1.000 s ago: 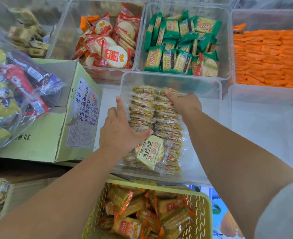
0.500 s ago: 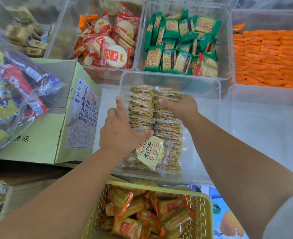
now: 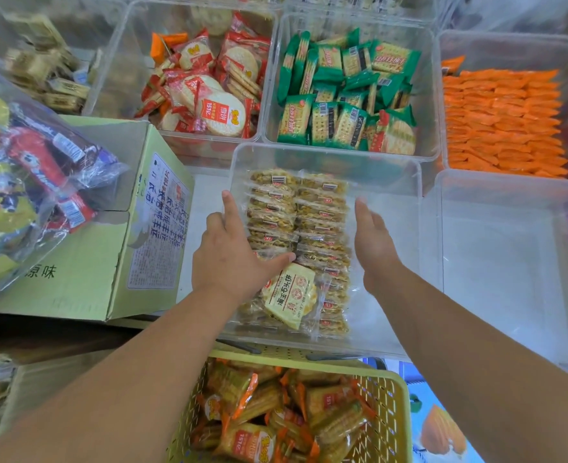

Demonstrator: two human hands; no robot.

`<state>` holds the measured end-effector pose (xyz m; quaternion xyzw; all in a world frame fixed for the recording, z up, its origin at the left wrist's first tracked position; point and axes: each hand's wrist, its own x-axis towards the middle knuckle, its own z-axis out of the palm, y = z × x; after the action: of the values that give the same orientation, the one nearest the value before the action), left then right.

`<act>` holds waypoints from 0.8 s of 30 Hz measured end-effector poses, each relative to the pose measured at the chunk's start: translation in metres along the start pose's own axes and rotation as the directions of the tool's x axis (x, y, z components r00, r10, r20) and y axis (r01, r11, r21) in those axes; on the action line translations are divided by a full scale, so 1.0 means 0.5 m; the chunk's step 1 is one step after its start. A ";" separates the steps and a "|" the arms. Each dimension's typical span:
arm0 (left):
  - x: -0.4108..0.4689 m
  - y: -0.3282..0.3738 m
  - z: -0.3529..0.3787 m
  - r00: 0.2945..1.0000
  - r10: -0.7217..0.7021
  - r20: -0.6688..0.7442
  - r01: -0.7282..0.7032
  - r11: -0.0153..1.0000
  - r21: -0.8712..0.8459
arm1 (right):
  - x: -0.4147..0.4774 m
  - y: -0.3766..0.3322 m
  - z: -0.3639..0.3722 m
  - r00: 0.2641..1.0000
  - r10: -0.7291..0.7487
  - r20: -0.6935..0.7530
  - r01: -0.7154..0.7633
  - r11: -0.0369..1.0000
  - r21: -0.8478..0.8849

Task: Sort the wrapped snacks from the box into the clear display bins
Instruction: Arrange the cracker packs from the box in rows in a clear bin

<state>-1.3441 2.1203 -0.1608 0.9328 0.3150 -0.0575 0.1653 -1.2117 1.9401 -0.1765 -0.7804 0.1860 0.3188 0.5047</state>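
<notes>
Head view: left hand [image 3: 229, 259], fingers straight, thumb spread, presses wrapped cookie packets [image 3: 309, 212] rowed inside clear bin [image 3: 392, 182]. Right hand [image 3: 374, 242], fingers straight together, beside rows; contact unclear. Risk: unsupported rows topple toward bin's bare right side.

Centre bin [image 3: 389, 262] mid-table, wrapped snacks [image 3: 319, 222] in it in two rows, left part of bin. One flat pack [image 3: 291, 295] on top at near end. Left hand [image 3: 229, 262] at left side of rows, thumb over flat pack. Right hand [image 3: 376, 248] inside bin, just right of rows. Box [image 3: 85, 282] left of bin, bag [image 3: 25, 182] on box. Right bin [image 3: 503, 262] beside centre bin. Behind, left to right: round-cracker bin [image 3: 122, 61], square-cracker bin [image 3: 424, 78], stick-pack bin [image 3: 509, 51]. Basket [image 3: 402, 412] in front, nearest camera.
</notes>
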 end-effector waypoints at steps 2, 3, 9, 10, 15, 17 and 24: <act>-0.001 0.002 0.000 1.000 -0.003 -0.002 0.003 1.000 0.008 | -0.013 0.039 0.002 0.991 0.116 0.072 -0.118 0.993 0.019; -0.001 0.002 0.000 1.000 -0.003 -0.005 0.003 1.000 0.013 | -0.020 0.049 0.010 0.981 0.154 0.115 -0.160 0.986 0.045; 0.003 0.001 0.004 1.000 0.005 0.010 -0.005 1.000 -0.013 | -0.052 0.051 0.049 0.945 0.163 0.283 -0.186 0.981 0.057; 0.004 0.002 0.005 1.000 0.005 0.015 -0.005 1.000 -0.025 | -0.054 0.051 0.047 0.947 0.147 0.286 -0.165 0.986 0.039; 0.005 -0.003 -0.012 0.994 0.021 0.112 -0.004 0.989 -0.149 | -0.066 0.039 0.023 0.924 0.166 0.345 -0.158 0.986 -0.053; 0.000 -0.011 -0.028 0.985 0.056 0.161 -0.014 0.968 -0.251 | -0.078 0.029 0.015 0.954 0.174 0.245 -0.165 0.985 -0.056; -0.075 -0.025 -0.064 0.900 0.415 -0.132 -0.424 0.905 -0.046 | -0.197 0.034 0.012 0.821 -0.529 0.214 0.556 0.655 -0.512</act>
<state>-1.3816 2.1195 -0.1261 0.9737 0.1180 0.0468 0.1891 -1.2957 1.9350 -0.1222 -0.9036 -0.1676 0.2111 0.3329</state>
